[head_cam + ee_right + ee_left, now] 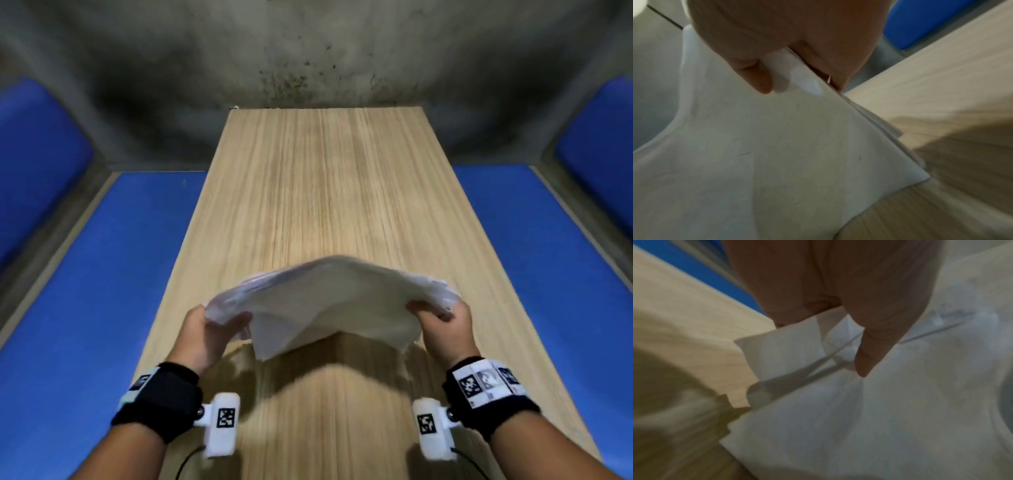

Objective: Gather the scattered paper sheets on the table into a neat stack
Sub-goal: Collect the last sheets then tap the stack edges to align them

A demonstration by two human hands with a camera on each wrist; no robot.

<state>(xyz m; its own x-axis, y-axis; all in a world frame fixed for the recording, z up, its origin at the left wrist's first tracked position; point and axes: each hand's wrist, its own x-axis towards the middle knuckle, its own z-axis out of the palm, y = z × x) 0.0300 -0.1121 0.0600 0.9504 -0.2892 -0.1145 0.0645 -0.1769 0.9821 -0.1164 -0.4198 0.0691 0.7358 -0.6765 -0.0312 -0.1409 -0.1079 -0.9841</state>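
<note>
With the left hand and right hand each pinching one end of the paper sheets, held sagging above the near table, I would stand the bundle upright and tap its uneven edges flush.

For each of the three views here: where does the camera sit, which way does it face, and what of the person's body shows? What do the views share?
Head: worn on the head, facing forward and down the wooden table; shows both forearms, left hand and right hand gripping the paper stack.
Left wrist: looks along the left hand; thumb and fingers on the paper's left edge.
Right wrist: looks along the right hand; thumb on the paper's right edge.
Shared: all three show the paper stack and the table.
</note>
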